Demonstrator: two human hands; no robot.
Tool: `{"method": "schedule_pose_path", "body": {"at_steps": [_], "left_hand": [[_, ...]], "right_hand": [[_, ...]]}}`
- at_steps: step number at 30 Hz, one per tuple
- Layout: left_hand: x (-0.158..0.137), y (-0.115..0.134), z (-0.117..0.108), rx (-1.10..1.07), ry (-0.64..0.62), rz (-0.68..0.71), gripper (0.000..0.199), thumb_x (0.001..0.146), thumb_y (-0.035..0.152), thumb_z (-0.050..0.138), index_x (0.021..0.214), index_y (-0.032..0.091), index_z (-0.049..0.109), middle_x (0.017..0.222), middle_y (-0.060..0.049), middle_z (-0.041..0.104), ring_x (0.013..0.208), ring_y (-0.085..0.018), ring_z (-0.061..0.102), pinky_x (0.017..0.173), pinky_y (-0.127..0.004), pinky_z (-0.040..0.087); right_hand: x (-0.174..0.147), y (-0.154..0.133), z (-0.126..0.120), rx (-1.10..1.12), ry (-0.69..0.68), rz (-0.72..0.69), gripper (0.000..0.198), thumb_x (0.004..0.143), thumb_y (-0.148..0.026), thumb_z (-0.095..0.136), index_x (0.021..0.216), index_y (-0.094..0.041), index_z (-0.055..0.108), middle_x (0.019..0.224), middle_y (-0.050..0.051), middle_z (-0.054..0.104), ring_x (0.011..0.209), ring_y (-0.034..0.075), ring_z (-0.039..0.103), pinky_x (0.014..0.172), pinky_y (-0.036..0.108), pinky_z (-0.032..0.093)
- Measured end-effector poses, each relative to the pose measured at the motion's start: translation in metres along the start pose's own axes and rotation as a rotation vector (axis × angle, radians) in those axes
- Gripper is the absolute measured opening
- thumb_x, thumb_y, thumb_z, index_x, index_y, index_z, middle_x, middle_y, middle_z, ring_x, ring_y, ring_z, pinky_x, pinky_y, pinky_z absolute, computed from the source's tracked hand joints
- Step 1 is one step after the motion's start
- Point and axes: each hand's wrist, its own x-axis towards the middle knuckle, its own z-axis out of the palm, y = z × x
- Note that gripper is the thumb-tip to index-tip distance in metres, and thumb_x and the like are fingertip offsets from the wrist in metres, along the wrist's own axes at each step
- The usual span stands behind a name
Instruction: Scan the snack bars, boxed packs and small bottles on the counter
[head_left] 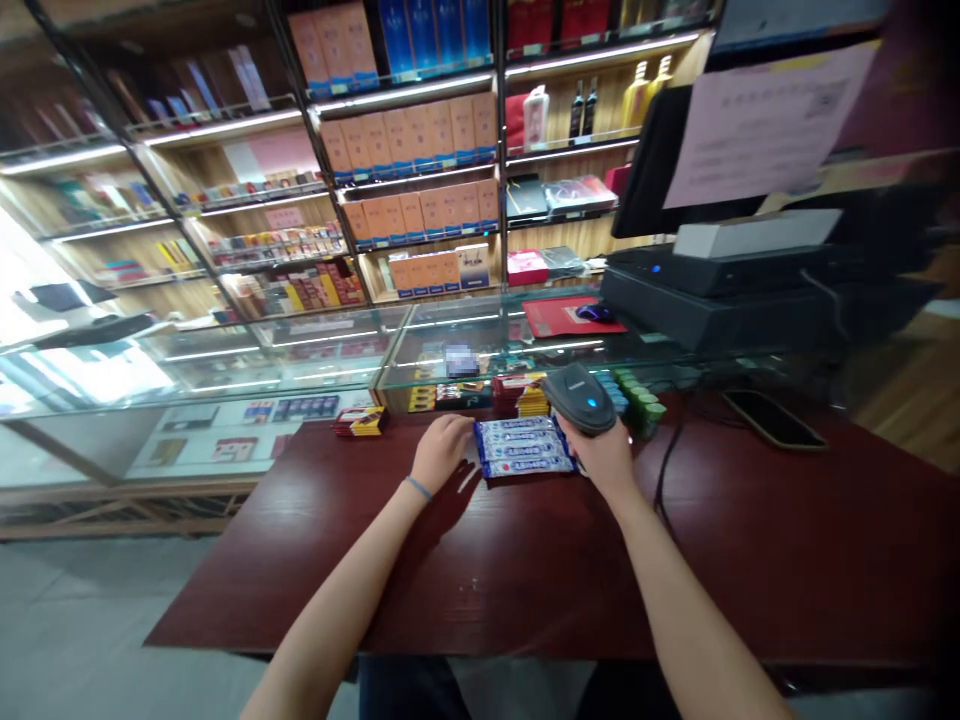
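Note:
My right hand is wrapped round the handle of a dark barcode scanner, which has a blue light on top. Below and left of the scanner, a row of blue-and-white wrapped packets lies flat on the dark red table. At the left end of these packets rests my left hand, its fingers bent but loose, holding nothing I can see. Whether its fingertips touch the wrappers I cannot tell. Behind the packets is a stack of red-and-yellow packets, partly hidden by the scanner.
A smaller red-and-yellow stack sits at left. Green rolls, a black cable and a phone are on the right. A glass display counter adjoins the table's far edge. A register unit stands back right.

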Motion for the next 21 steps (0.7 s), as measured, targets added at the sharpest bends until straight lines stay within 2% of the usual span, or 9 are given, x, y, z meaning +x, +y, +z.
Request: {"method": "schedule_pose_path", "body": {"at_steps": [3,5,9,12,16,21], "left_hand": [[-0.012,-0.036,-0.029,0.100,0.092,-0.078,0.031,0.095,0.024,0.048,0.123,0.024,0.063,0.118,-0.009,0.063,0.116,-0.023,0.055,0.106,-0.039,0.042],[-0.021,-0.062,-0.048,0.194,0.131,-0.131,0.033,0.095,0.024,0.047,0.124,0.024,0.062,0.119,-0.010,0.061,0.116,-0.024,0.054,0.105,-0.039,0.042],[-0.037,-0.112,-0.073,0.393,0.138,-0.241,0.042,0.090,0.019,0.052,0.132,0.022,0.057,0.132,-0.014,0.055,0.126,-0.029,0.049,0.109,-0.043,0.038],[-0.047,-0.142,-0.077,0.492,0.114,-0.309,0.055,0.085,0.020,0.060,0.139,0.021,0.052,0.148,-0.017,0.042,0.140,-0.034,0.036,0.116,-0.050,0.028],[-0.055,-0.169,-0.071,0.496,0.079,-0.382,0.061,0.088,0.031,0.059,0.146,0.022,0.044,0.159,-0.018,0.029,0.148,-0.039,0.019,0.117,-0.060,0.017],[-0.058,-0.179,-0.066,0.460,0.046,-0.403,0.061,0.089,0.033,0.058,0.147,0.022,0.045,0.156,-0.018,0.035,0.145,-0.040,0.026,0.117,-0.059,0.017]], "right_hand": [[-0.005,-0.001,0.017,0.036,-0.002,-0.002,0.052,0.074,-0.046,0.069,0.117,-0.018,0.062,0.107,0.012,0.073,0.101,0.029,0.068,0.083,0.043,0.057],[-0.009,0.000,0.030,0.035,-0.051,-0.029,0.051,0.073,-0.045,0.070,0.115,-0.017,0.063,0.107,0.012,0.073,0.101,0.029,0.069,0.087,0.044,0.056],[-0.020,0.001,0.052,-0.001,-0.147,-0.074,0.046,0.071,-0.044,0.070,0.108,-0.017,0.066,0.108,0.013,0.074,0.101,0.029,0.069,0.089,0.044,0.055],[-0.029,0.000,0.064,-0.011,-0.219,-0.096,0.051,0.071,-0.042,0.070,0.116,-0.018,0.063,0.107,0.013,0.074,0.100,0.029,0.070,0.086,0.042,0.056],[-0.041,-0.002,0.072,-0.040,-0.285,-0.105,0.052,0.073,-0.038,0.068,0.121,-0.018,0.061,0.108,0.012,0.074,0.099,0.029,0.070,0.085,0.040,0.056],[-0.047,-0.001,0.076,-0.028,-0.350,-0.129,0.052,0.078,-0.039,0.066,0.125,-0.020,0.060,0.117,0.011,0.071,0.104,0.027,0.069,0.091,0.040,0.055]]}}
